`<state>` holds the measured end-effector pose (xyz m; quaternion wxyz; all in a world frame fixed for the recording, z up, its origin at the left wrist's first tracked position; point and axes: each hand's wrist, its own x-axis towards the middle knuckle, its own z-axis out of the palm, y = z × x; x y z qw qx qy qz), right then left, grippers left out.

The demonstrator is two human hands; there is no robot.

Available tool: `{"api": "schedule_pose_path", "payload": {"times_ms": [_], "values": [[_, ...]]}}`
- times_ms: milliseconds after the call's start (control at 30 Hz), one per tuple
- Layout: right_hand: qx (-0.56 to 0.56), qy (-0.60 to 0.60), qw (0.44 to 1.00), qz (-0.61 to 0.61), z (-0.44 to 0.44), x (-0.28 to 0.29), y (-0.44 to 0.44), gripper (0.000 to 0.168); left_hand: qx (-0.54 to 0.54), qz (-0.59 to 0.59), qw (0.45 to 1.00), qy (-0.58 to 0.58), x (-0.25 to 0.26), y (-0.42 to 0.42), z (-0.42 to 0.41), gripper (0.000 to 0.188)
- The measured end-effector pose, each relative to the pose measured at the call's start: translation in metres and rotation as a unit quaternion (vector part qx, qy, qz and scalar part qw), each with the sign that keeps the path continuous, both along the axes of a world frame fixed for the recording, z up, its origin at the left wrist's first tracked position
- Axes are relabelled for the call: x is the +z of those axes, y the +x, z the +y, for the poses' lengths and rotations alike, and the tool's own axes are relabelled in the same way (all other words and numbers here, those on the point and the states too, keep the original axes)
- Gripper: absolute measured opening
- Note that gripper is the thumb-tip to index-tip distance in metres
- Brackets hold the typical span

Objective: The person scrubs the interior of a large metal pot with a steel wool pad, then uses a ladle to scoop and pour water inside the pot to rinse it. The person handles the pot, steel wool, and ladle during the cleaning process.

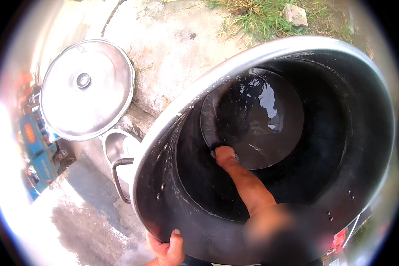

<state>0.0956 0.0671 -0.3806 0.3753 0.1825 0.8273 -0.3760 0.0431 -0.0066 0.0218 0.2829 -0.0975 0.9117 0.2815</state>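
A large metal stockpot (pixel 232 68) leans on its side with its wide mouth towards me. Its inner walls are dark, and a shallow pool of water (pixel 268 99) reflects light at the bottom. Deep inside, my right hand (pixel 224 155) is closed around a greyish, rough scouring pad (pixel 236 157) against the lower left of the base; only bits of the pad show. My left hand (pixel 169 247) grips the pot's rim at the lower left, thumb on the inside. A blurred patch covers part of my right upper arm.
A round aluminium lid (pixel 86 109) with a knob lies to the left. Between it and the pot's side handle (pixel 117 181) sits a smaller metal pot (pixel 114 146). A blue tool case (pixel 36 149) stands far left. Grass (pixel 259 23) and a stone (pixel 296 15) border the concrete (pixel 173 43).
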Motion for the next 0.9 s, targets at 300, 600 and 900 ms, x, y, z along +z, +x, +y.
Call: {"api": "schedule_pose_path", "payload": {"times_ms": [300, 600, 900], "values": [[-0.207, 0.076, 0.973, 0.072, 0.065, -0.008, -0.121, 0.019, 0.009, 0.037, 0.999, 0.022, -0.009, 0.008, -0.004, 0.048], [-0.457, 0.128, 0.873, 0.116, 0.068, -0.033, -0.132, 0.026, -0.004, -0.001, 1.0, 0.025, -0.009, 0.01, -0.009, 0.05], [-0.181, 0.109, 0.967, 0.142, 0.059, -0.016, -0.107, 0.016, 0.013, 0.017, 0.999, 0.024, -0.009, 0.009, -0.006, 0.05]]}}
